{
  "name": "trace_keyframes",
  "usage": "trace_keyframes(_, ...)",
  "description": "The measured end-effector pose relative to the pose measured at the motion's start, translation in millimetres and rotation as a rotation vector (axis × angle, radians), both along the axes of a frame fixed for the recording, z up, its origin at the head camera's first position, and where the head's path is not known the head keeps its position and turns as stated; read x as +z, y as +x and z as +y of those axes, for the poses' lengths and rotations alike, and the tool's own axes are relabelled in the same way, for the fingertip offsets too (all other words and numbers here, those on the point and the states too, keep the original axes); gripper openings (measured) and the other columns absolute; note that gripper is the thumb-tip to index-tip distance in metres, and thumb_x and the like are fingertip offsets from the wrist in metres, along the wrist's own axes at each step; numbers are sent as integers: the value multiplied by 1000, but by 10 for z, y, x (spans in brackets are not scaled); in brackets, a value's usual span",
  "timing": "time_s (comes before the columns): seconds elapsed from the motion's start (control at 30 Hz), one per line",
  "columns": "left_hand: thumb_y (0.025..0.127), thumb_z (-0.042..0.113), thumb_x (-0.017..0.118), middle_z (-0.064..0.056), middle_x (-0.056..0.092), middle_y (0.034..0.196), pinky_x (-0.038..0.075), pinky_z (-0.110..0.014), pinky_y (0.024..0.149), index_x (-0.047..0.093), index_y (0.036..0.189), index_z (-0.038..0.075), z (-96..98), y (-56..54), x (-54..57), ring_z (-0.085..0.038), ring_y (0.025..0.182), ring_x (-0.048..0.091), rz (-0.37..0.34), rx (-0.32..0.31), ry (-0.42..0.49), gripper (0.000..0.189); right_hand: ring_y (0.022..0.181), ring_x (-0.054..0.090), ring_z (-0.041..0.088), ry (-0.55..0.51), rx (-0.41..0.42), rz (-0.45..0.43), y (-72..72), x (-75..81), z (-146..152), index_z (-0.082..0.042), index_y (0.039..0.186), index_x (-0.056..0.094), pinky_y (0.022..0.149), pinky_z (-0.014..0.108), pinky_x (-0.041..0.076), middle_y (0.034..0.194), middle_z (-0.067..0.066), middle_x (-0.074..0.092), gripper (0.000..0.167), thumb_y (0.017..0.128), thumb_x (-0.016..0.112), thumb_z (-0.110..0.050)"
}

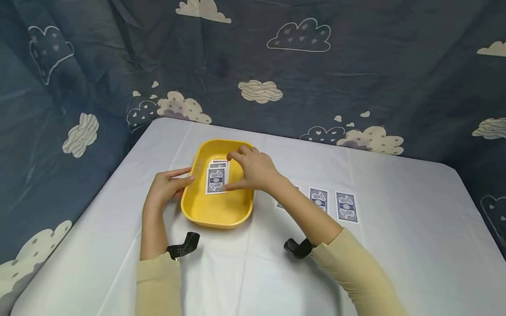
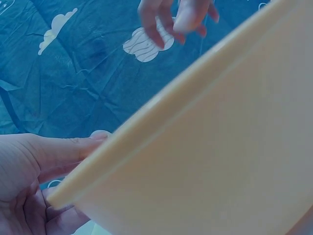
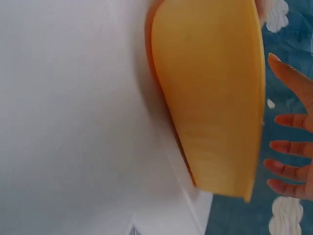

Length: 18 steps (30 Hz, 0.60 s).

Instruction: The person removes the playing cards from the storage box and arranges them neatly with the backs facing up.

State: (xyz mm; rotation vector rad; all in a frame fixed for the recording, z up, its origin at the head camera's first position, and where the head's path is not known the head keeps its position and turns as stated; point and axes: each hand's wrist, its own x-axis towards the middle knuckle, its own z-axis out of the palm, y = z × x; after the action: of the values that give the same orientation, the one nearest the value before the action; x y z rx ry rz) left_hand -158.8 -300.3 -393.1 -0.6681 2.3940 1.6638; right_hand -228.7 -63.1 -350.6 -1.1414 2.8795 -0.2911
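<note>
A yellow plastic tub (image 1: 217, 210) stands on the white table, with several blue-backed playing cards (image 1: 216, 180) overlapping inside it. My left hand (image 1: 164, 188) holds the tub's left rim, thumb over the edge and fingers against the outer wall; the left wrist view shows this hand (image 2: 29, 166) at the rim's corner. Above the tub's right side hovers my right hand (image 1: 254, 169), thumb and fingers spread, with nothing held. Its thumb overlaps the front card in the head view. In the right wrist view the fingers (image 3: 289, 148) are apart from each other beyond the tub's rim.
Right of the tub, a row of blue-backed cards lies face down on the table: one at the right end (image 1: 347, 207), one beside it (image 1: 318, 198), and another (image 1: 280, 205) mostly hidden under my right forearm. A dark cloud-print curtain (image 1: 253, 66) hangs behind the table (image 1: 411, 245).
</note>
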Motion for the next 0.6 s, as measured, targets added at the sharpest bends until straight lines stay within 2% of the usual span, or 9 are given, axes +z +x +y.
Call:
trace_keyframes(0.1, 82, 30, 70, -14, 65, 111, 53, -22, 66, 56, 129, 15, -5, -2, -14, -6, 70, 65, 9, -6, 1, 51, 97, 51, 24, 45, 19, -9, -18, -61, -156, -25, 124, 52, 73, 37, 49, 117, 3, 50, 81, 61, 65, -74)
trace_keyframes(0.3, 81, 29, 71, -12, 67, 106, 53, -22, 65, 57, 127, 13, -22, -13, -20, -5, 68, 65, 30, -9, 21, 51, 95, 49, 22, 116, 41, -59, -98, -198, -428, -28, 128, 48, 75, 34, 47, 118, 3, 48, 85, 60, 63, -77)
trace_keyframes(0.5, 81, 29, 71, -4, 69, 92, 52, -21, 63, 58, 126, 13, -33, -11, -28, -4, 64, 63, 34, -10, 20, 50, 101, 46, 23, 155, 3, -128, -146, -330, -610, -28, 130, 46, 77, 37, 47, 119, 5, 45, 89, 56, 69, -73)
trace_keyframes(0.6, 81, 30, 71, -5, 69, 94, 51, -22, 63, 59, 126, 15, -31, -12, -31, -5, 64, 62, 26, -1, 11, 49, 106, 44, 23, 167, -16, -153, -166, -400, -666, -26, 132, 44, 81, 38, 46, 121, 5, 44, 93, 55, 73, -70)
